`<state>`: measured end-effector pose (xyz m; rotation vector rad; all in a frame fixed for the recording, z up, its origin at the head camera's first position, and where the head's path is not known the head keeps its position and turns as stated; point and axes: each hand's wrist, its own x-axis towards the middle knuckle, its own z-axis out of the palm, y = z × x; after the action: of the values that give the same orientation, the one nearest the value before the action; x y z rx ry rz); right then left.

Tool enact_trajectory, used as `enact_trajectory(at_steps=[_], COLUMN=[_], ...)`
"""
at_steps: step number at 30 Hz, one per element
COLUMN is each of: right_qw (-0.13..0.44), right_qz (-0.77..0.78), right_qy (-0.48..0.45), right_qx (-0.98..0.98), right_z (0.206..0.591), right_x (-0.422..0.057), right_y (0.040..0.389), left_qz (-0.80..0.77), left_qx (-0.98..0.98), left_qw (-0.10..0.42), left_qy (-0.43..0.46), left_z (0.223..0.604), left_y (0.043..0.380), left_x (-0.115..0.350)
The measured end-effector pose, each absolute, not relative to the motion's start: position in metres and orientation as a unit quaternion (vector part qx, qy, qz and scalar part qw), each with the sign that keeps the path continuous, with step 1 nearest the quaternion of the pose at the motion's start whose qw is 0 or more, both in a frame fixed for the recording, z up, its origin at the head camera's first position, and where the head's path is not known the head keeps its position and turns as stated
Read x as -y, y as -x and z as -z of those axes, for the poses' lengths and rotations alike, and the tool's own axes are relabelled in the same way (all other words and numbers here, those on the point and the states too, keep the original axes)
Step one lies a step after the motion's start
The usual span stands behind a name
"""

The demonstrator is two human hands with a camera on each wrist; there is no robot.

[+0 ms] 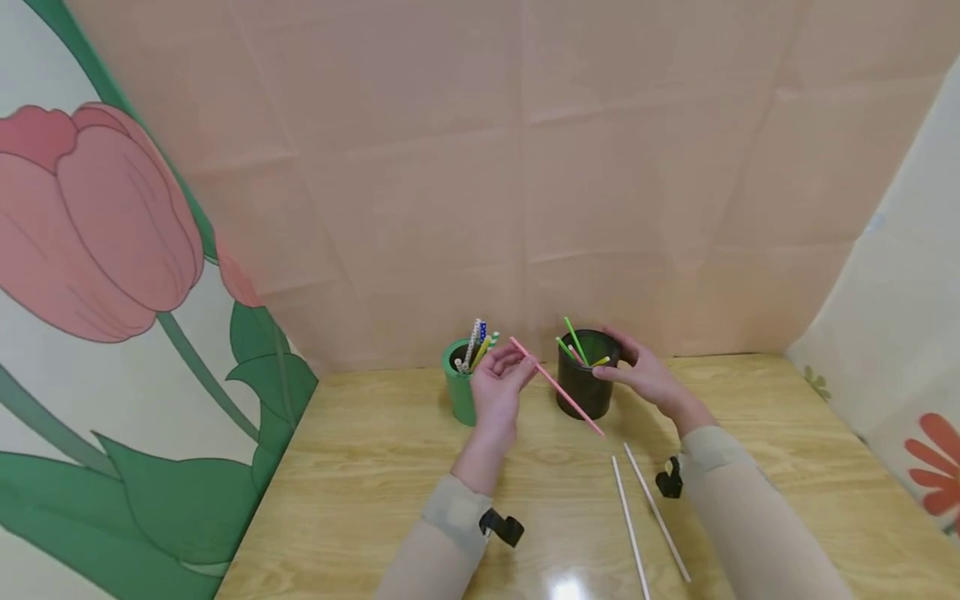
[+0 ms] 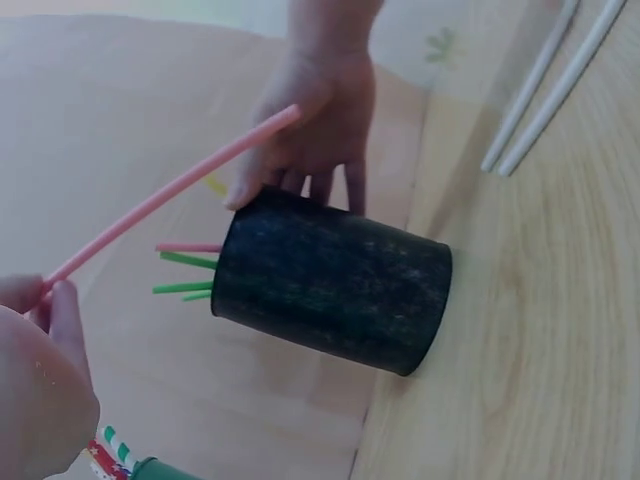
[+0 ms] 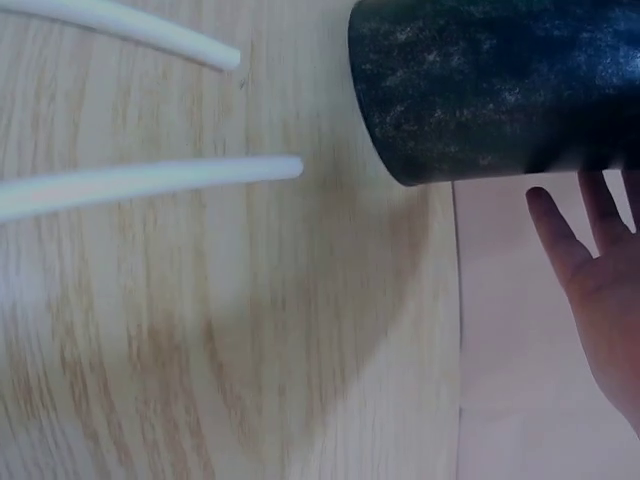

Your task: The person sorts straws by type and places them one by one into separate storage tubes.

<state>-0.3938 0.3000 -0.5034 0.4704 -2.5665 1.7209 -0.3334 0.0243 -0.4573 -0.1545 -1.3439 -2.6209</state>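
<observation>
My left hand (image 1: 498, 388) pinches a pink straw (image 1: 564, 395) between thumb and fingers, beside a black cup (image 1: 582, 395). The straw slants in front of that cup, outside it. On the cup's right side, my right hand (image 1: 647, 377) grips it near the rim, thumb in front and fingers behind. Several green, pink and yellow straws, one a green straw (image 1: 575, 339), stick out of the black cup, which stands upright. Left of it is a green cup (image 1: 460, 402) with patterned and yellow straws, partly hidden by my left hand.
Two white straws, a left straw (image 1: 630, 527) and a right straw (image 1: 657, 512), lie on the wooden table (image 1: 352, 467) in front of the black cup. A pinkish-brown sheet (image 1: 450, 208) hangs behind the table. Flower-patterned panels stand on both sides.
</observation>
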Motion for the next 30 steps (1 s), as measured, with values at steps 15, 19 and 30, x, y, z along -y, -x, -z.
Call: enact_trajectory(at_steps=[15,19,30], right_qw=[-0.005,-0.001,-0.002], right_qz=[-0.505,-0.500,-0.504], right_qy=[-0.149,-0.151,-0.140], right_qx=[0.850,0.853,0.852], right_z=[0.505,0.505,0.506], right_x=[-0.306,-0.306,-0.305], right_y=[0.398,0.395,0.396], left_qz=[0.895,0.890,0.847], left_qx=[0.366,0.360,0.439], left_qw=[0.252,0.276,0.294], left_qy=[0.039,0.037,0.060], left_z=[0.428,0.424,0.437], left_y=[0.340,0.344,0.366], left_x=[-0.011,-0.013,-0.041])
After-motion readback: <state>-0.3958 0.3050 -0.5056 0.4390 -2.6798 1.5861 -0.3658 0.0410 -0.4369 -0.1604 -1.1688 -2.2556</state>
